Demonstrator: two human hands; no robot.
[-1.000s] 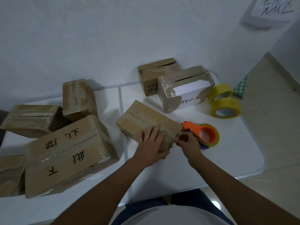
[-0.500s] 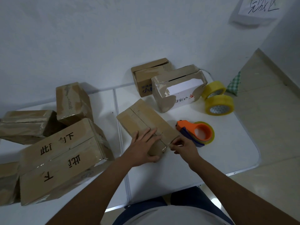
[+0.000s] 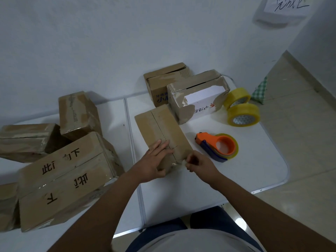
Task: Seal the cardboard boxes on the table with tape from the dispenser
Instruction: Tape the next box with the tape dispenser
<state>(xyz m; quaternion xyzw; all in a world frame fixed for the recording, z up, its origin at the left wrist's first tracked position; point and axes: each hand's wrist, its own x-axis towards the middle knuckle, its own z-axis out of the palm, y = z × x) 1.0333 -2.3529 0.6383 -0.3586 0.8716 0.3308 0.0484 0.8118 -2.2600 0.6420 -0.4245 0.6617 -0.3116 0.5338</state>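
Your left hand lies flat, fingers straight, on the box; your right hand fingers pinch its near corner, tape there too blurred to discern.

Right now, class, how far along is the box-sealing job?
Done: large printed box shows shiny tape over its seam. In hand: left hand presses the small box; right hand pinches at its near corner. Dispenser lies aside. Left: open white-lined box.
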